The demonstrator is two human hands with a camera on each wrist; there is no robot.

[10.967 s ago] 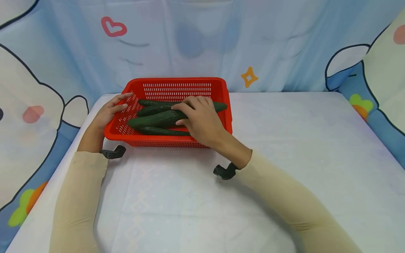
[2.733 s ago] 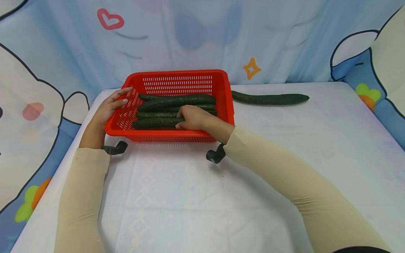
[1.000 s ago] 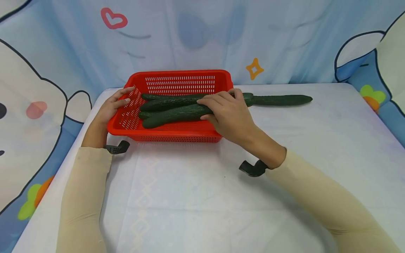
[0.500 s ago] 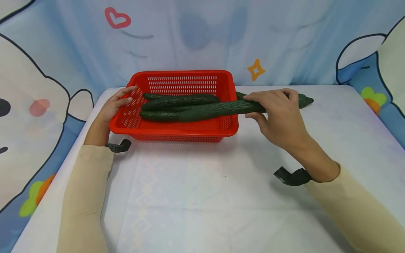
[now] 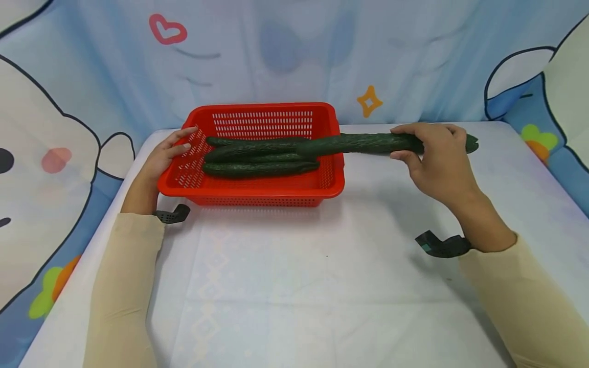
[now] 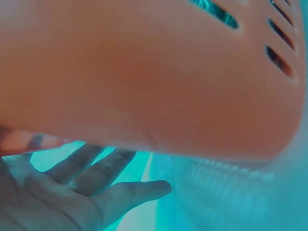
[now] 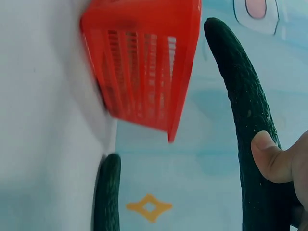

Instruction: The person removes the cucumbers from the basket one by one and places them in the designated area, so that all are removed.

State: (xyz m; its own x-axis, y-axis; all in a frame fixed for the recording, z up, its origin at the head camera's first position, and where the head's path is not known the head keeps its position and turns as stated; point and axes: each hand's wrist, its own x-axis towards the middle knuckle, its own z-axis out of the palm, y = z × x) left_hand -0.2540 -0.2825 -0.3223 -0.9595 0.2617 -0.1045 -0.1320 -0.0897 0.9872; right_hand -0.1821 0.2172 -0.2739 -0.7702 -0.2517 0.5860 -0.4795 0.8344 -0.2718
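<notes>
Head view, left to right: the left hand [image 5: 161,158] rested with straight fingers against the left rim of the red basket [image 5: 271,193], steadying it without gripping. The left wrist view was filled by the blurred basket wall, with loose fingers [image 6: 103,166] spread below it. Three cucumbers [image 5: 259,168] lay lengthwise inside the basket, close together.

Further right, the right hand [image 5: 434,163] was grasping a fourth cucumber [image 5: 359,144], fingers curled over its top and thumb beneath, near its right end. That cucumber was held level above the bench [image 5: 294,286], its left tip still over the basket's right rim and its right end poking past the hand. In the right wrist view the thumb [image 7: 269,161] pressed on the held cucumber [image 7: 245,115], and another cucumber [image 7: 107,192] lay on the bench beyond the basket [image 7: 144,67]; in the head view it was hidden behind the held one.

Judged from this, the main risk was the grip so far toward one end: the long free length could sag or twist in the fingers and slip out. The left tip, low over the rim, could catch the basket wall and drag or tip the basket if the left hand's light touch failed to hold it. Set down carelessly, the held cucumber could land on the one already on the bench and roll toward the far edge.
</notes>
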